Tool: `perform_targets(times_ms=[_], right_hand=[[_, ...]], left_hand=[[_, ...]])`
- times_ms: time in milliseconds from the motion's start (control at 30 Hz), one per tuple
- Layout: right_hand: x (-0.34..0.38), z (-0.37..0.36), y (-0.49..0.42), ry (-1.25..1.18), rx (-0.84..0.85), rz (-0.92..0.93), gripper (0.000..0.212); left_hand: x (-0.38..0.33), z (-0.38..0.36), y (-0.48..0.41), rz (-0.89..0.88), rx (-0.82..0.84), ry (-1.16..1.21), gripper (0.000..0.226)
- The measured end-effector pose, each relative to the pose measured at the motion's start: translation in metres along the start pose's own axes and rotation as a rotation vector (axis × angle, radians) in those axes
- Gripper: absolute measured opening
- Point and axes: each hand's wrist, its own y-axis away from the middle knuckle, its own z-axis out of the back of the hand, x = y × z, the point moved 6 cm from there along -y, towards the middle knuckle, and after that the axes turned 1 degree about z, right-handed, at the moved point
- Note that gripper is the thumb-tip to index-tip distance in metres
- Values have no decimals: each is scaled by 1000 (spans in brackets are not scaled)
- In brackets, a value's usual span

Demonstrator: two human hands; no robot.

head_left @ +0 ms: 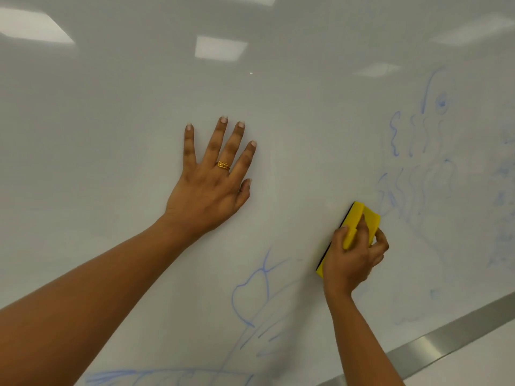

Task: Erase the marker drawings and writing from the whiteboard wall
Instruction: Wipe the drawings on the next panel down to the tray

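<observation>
While the whiteboard wall (111, 107) carries blue marker on two sides of the grip, we judge the step in hand to be a wiping pass; we advise flat, overlapping strokes with the dark felt face held flush to the surface, since a tilted pad would likely smear the ink rather than lift it. The larger group of marker drawings (418, 176) lies just beyond and above the grip, on the side away from the bracing arm; a leaf-like outline (250, 296) lies below the grip, toward the bracing arm; the surface between the two hands shows no clear marks. The left hand (207, 188) is spread flat on the wall, well apart from the grip, fingers straight, holding nothing; we treat it as a brace only. The right hand (352, 257) is clenched round the yellow eraser (362, 218), thumb on one long edge, curled fingers on the other; the pad touches the wall, its upper end just beside the nearest squiggles. A gold ring (223, 165) sits on the left hand.
</observation>
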Motion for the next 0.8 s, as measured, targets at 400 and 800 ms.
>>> perform_targets(times_ms=[400, 800], right_hand=[[60, -18, 73, -37, 47, 186, 44], [70, -16, 80, 16, 137, 519, 44]], left_hand=[[-2, 0, 1, -2, -9, 9, 55], [-1, 0, 3, -20, -21, 40, 52]])
